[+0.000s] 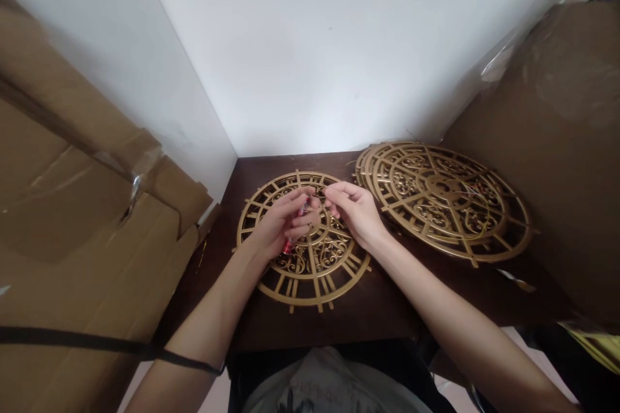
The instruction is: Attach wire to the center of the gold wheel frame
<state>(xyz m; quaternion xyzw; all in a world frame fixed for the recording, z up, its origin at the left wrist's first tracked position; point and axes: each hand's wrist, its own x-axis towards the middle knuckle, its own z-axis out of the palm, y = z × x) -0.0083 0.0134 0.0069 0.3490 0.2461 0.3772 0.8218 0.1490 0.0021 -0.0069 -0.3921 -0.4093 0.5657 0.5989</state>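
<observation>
My left hand [285,222] is closed around a slim, shiny red object [288,246]; its lower end sticks out below my fingers and another bit of red shows near the thumb. My right hand [352,210] has thumb and forefinger pinched together close to the left fingertips, and what it holds, if anything, is too small to make out. Beneath both hands lies a round, gold openwork clock face [317,284] with Roman numerals and scroll patterns, flat on the dark table [368,322].
Several similar gold clock faces are stacked [443,187] at the right, with thin yellow wire on top. A small brush-like item [517,281] lies in front of them. Cardboard [87,219] stands at the left, more cardboard [542,142] at the right, and a white wall [329,64] behind.
</observation>
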